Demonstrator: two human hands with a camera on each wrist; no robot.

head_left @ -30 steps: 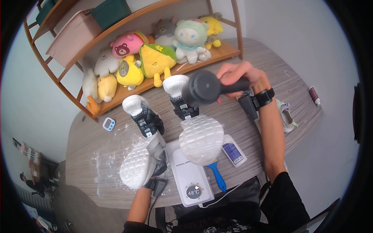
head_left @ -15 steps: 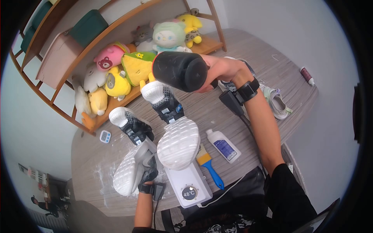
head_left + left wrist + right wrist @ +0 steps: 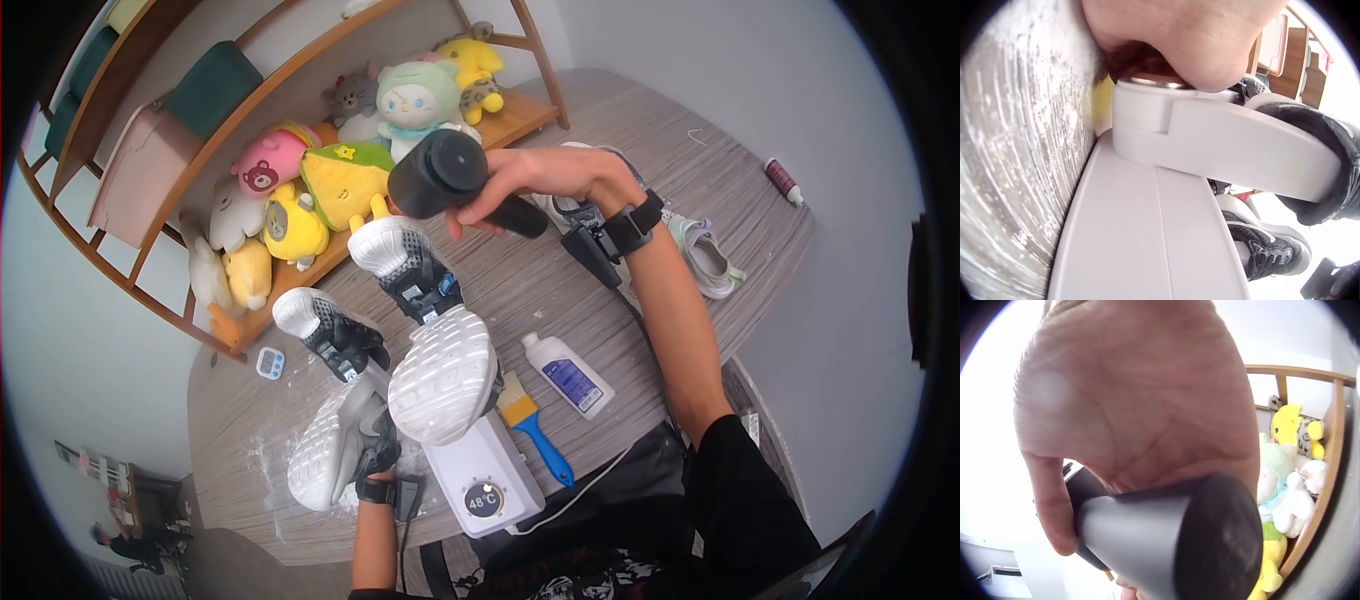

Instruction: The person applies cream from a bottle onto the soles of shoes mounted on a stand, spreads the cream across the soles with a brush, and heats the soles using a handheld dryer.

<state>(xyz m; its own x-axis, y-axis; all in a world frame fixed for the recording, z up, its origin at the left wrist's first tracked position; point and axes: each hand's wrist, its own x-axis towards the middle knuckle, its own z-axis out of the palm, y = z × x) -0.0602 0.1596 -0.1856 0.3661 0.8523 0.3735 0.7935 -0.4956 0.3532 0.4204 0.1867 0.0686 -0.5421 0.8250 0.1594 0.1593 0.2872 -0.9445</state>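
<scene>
In the head view, my right hand point(image 3: 545, 175) grips the handle of a black hair dryer point(image 3: 435, 180), held up beyond the shoes with its red-rimmed end toward them. The right wrist view shows the palm point(image 3: 1147, 406) over the black handle point(image 3: 1141, 537). Four-way arms of a white shoe dryer point(image 3: 485, 450) carry sneakers soles-outward: a near right one point(image 3: 445, 375), a near left one point(image 3: 320, 450) and two farther ones point(image 3: 400, 265). My left hand point(image 3: 1191, 37) lies at the dryer's round joint point(image 3: 1147, 103); its fingers are hidden, and the near left sneaker covers it in the head view.
A white bottle point(image 3: 568, 375) and a blue-handled brush point(image 3: 535, 430) lie right of the shoe dryer. Farther right are loose shoes point(image 3: 705, 260) and a small dark-red bottle point(image 3: 783, 182). A timer point(image 3: 270, 363) sits left; plush toys point(image 3: 345, 185) fill the rear shelf.
My right hand has lifted the hair dryer up and away from the far right sneaker and turned its barrel. The head view has swung right. The sneakers stay on the shoe dryer.
</scene>
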